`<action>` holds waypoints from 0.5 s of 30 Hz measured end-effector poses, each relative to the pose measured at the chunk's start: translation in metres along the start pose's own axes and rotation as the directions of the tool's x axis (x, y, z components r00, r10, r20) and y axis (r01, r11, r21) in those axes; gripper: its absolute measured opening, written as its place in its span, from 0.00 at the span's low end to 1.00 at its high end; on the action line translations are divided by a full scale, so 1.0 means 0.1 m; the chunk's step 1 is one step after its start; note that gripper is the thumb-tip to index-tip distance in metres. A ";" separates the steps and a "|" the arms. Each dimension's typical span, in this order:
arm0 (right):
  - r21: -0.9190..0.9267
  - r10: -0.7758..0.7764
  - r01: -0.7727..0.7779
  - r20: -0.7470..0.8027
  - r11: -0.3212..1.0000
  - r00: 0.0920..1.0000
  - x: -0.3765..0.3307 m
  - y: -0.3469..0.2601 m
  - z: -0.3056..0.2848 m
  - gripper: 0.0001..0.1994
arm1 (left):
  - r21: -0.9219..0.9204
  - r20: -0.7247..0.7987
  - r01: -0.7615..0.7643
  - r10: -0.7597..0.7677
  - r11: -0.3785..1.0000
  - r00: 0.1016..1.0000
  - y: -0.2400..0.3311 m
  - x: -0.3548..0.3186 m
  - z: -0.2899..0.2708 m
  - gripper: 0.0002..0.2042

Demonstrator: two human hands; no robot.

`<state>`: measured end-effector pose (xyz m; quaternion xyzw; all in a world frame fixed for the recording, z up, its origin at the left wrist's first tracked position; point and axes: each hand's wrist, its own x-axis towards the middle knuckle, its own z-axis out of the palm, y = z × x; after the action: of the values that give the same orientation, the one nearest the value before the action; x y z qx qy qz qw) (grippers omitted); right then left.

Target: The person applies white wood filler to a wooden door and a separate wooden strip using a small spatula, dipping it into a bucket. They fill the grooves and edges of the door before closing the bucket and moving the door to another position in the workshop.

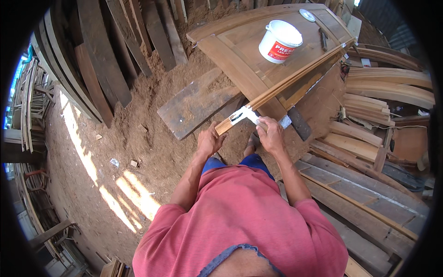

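My left hand is closed around the near end of a long wooden moulding strip. White paste is smeared on the strip just beyond my fingers, around a dark slot. Close beside it, my right hand is closed, fingers bent, against a white-coated piece that reaches to the strip; its kind cannot be made out. The strip runs away to the far right along a wooden panel door. On the door stand a white bucket with a red label, a round white lid and a dark hammer-like tool.
A dusty plank lies under the door's near left corner. Dark boards lean at the far left. Curved wooden pieces and stacked lumber fill the right side. Sawdust and small offcuts cover the ground.
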<state>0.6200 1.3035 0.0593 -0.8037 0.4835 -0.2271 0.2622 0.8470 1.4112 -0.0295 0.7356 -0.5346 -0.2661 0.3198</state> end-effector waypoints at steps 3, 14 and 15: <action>-0.025 -0.072 0.071 -0.053 0.997 0.996 0.01 0.00 0.00 0.15 | 0.002 0.009 0.039 -0.039 0.999 0.999 0.02 -0.01 -0.01 0.24; 0.030 0.038 -0.043 0.159 0.999 0.986 0.05 -0.07 -0.15 0.15 | -0.013 0.010 0.051 -0.051 0.999 0.999 0.01 -0.01 0.00 0.24; 0.092 0.037 -0.060 0.227 0.994 0.973 0.04 -0.10 -0.18 0.15 | -0.021 0.002 0.062 -0.062 0.998 0.998 0.02 -0.02 0.00 0.24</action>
<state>0.6170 1.3004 0.0795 -0.7982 0.4585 -0.1520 0.3599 0.8455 1.4124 -0.0281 0.7482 -0.5089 -0.2821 0.3189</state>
